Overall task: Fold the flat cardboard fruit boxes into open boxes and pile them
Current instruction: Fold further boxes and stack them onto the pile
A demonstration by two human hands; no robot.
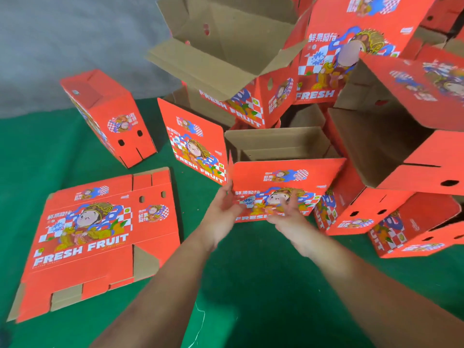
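An open red fruit box (283, 177) stands on the green floor in front of me, brown inside, its printed front face toward me. My left hand (222, 212) lies against the box's lower left corner, fingers straight. My right hand (286, 213) is at the lower front face, fingers relaxed and slightly blurred. A flat unfolded box (100, 237) lies on the floor at the left.
A pile of folded open boxes (376, 121) fills the back and right, some tilted or on their sides. One closed-up box (110, 116) stands tilted at the left rear. A grey wall (75, 46) rises behind the green floor (251, 285).
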